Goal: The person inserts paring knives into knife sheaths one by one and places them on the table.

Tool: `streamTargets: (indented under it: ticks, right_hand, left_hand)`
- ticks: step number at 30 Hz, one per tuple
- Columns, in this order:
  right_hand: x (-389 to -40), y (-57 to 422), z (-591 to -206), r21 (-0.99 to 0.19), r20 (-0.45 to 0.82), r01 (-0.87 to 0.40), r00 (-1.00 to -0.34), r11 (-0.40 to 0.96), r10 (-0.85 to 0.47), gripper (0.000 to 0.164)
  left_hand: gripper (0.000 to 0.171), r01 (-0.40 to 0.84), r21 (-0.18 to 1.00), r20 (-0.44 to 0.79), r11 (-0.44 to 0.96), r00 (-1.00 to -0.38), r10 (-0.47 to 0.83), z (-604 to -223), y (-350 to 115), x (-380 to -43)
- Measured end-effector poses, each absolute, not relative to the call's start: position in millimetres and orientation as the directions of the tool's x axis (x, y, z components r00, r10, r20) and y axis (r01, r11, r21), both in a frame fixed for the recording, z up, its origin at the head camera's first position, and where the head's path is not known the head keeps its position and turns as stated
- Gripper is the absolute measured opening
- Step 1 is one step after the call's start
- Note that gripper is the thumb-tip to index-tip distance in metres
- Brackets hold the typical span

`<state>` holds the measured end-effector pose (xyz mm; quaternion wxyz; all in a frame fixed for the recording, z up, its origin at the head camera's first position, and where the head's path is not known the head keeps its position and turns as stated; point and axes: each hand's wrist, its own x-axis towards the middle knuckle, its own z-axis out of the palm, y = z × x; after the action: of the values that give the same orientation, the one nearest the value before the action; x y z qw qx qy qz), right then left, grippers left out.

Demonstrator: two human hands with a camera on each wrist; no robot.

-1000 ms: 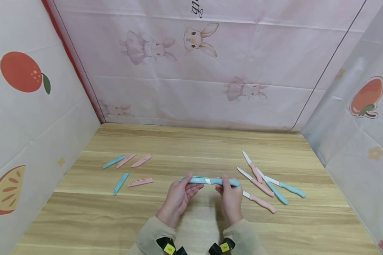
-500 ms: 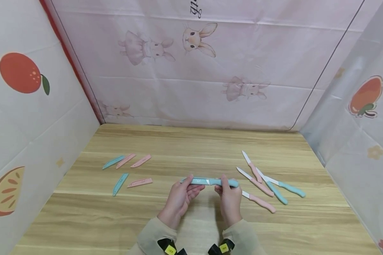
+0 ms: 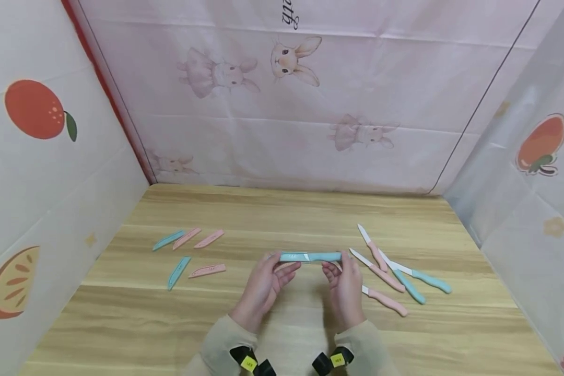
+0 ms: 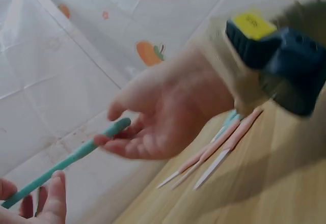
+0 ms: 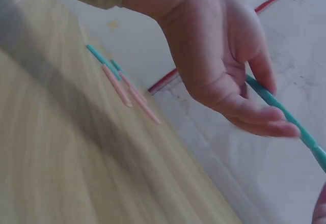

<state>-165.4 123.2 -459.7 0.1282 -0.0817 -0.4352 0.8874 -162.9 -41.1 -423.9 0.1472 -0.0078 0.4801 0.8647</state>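
blue knife (image 3: 324,257) is held level above the worktop (image 3: 291,209) between both hands, its blade mostly covered by a blue sheath (image 3: 291,257); a thin white strip shows where handle and sheath meet. sheath end is pinched between thumb and fingers of the left hand (image 3: 262,284), handle end likewise by the right hand (image 3: 347,292), that grip looking light. whether the blade is fully home cannot be told. for clean seating, handle and sheath should be kept in one straight line, with pressure applied gently along the length, not sideways; fingers are best kept off the sheath mouth in case the edge slips. loose sheaths (image 3: 178,273) are spread to the left, bare knives (image 3: 387,278) to the right, one partly hidden by the right hand, so care is needed there
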Motion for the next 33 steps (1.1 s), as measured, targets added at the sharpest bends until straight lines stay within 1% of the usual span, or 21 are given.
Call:
streamTargets:
  ticks: [1,3,4,5,7,8,10,11,12,14,15,16,18,20,22,24,25,27,29,31,33]
  right_hand:
    - [-167.3,124.6,-459.3,-0.795,-0.049,-0.159,-0.945,-0.586,0.322,0.035]
    - [-178.4,131.9,-474.7,-0.775,-0.050,-0.183,-0.937,-0.605,0.346,0.034]
    - [-185.1,135.4,-483.1,-0.776,-0.046,-0.196,-0.930,-0.599,0.365,0.034]
    - [-187.1,136.3,-481.5,-0.750,-0.046,-0.211,-0.929,-0.626,0.368,0.031]
    - [-202.2,143.4,-503.2,-0.755,-0.017,-0.256,-0.913,-0.603,0.409,0.035]
    - [-205.7,144.5,-504.2,-0.766,-0.018,-0.263,-0.904,-0.587,0.428,0.036]
    - [-213.0,146.5,-505.9,-0.784,-0.002,-0.284,-0.888,-0.552,0.459,0.038]
    - [-217.2,148.0,-507.5,-0.789,0.007,-0.291,-0.885,-0.541,0.465,0.039]
    - [-225.9,150.8,-516.7,-0.823,0.009,-0.283,-0.873,-0.493,0.487,0.046]
    - [-234.2,153.1,-516.0,-0.845,0.030,-0.278,-0.878,-0.457,0.479,0.048]
    - [-237.7,154.6,-515.0,-0.850,0.036,-0.268,-0.889,-0.454,0.457,0.048]
    - [-240.5,155.7,-513.1,-0.861,0.044,-0.253,-0.901,-0.441,0.431,0.048]
    - [-240.5,155.6,-501.1,-0.902,0.023,-0.176,-0.931,-0.393,0.365,0.049]
    - [-237.9,153.9,-484.7,-0.945,-0.027,-0.071,-0.956,-0.320,0.291,0.049]
    - [-233.5,150.4,-465.8,-0.969,-0.087,0.033,-0.973,-0.244,0.215,0.050]
    - [-230.2,146.6,-450.9,-0.972,-0.163,0.132,-0.975,-0.195,0.153,0.053]
    - [-230.5,146.2,-448.5,-0.965,-0.198,0.173,-0.973,-0.198,0.116,0.056]
    - [-231.3,145.7,-446.8,-0.947,-0.265,0.247,-0.962,-0.204,0.062,0.059]
    - [-233.5,146.8,-450.9,-0.925,-0.327,0.314,-0.944,-0.214,0.031,0.061]
    - [-236.3,148.9,-456.4,-0.918,-0.346,0.338,-0.938,-0.206,0.005,0.060]
    - [-239.4,150.8,-460.5,-0.915,-0.354,0.349,-0.935,-0.200,-0.011,0.061]
  left_hand:
    - [0.021,-0.248,0.830,-0.153,-0.499,-0.962,0.225,-423.4,-42.3,-164.8]
    - [0.018,-0.225,0.837,-0.165,-0.499,-0.973,0.163,-419.5,-44.9,-168.4]
    - [0.019,-0.209,0.837,-0.172,-0.506,-0.978,0.120,-418.8,-45.7,-171.4]
    - [0.021,-0.190,0.834,-0.178,-0.518,-0.981,0.072,-419.5,-46.2,-174.6]
    - [0.028,-0.142,0.843,-0.183,-0.519,-0.983,-0.029,-424.4,-46.6,-182.1]
    - [0.030,-0.107,0.852,-0.162,-0.512,-0.985,-0.063,-432.1,-47.3,-188.4]
    - [0.031,-0.007,0.874,-0.081,-0.486,-0.988,-0.133,-456.8,-48.2,-207.6]
    - [0.032,0.033,0.896,-0.043,-0.443,-0.986,-0.161,-465.1,-48.9,-215.5]
    - [0.033,0.077,0.919,0.006,-0.387,-0.983,-0.181,-472.0,-50.1,-223.1]
    - [0.035,0.149,0.955,0.096,-0.255,-0.973,-0.212,-473.5,-51.6,-232.4]
    - [0.034,0.161,0.972,0.121,-0.170,-0.967,-0.223,-468.0,-52.0,-233.7]
    - [0.034,0.154,0.985,0.134,-0.078,-0.966,-0.222,-461.3,-52.6,-233.5]
    - [0.037,0.103,0.990,0.119,0.093,-0.976,-0.181,-445.3,-54.2,-229.1]
    - [0.042,0.031,0.979,0.052,0.202,-0.993,-0.102,-439.4,-55.5,-230.3]
    - [0.054,-0.021,0.958,-0.027,0.286,-0.999,0.017,-441.7,-57.2,-234.8]
    - [0.066,-0.061,0.943,-0.107,0.327,-0.986,0.124,-447.2,-57.9,-240.6]
    - [0.070,-0.092,0.940,-0.154,0.330,-0.974,0.168,-450.0,-57.9,-242.9]
    - [0.073,-0.127,0.925,-0.222,0.358,-0.946,0.238,-457.5,-58.3,-247.7]
    - [0.073,-0.169,0.910,-0.281,0.379,-0.923,0.262,-463.3,-58.4,-251.4]
    - [0.072,-0.191,0.893,-0.316,0.408,-0.911,0.265,-467.1,-58.8,-254.6]
    - [0.070,-0.188,0.877,-0.325,0.443,-0.910,0.256,-469.1,-59.2,-258.1]
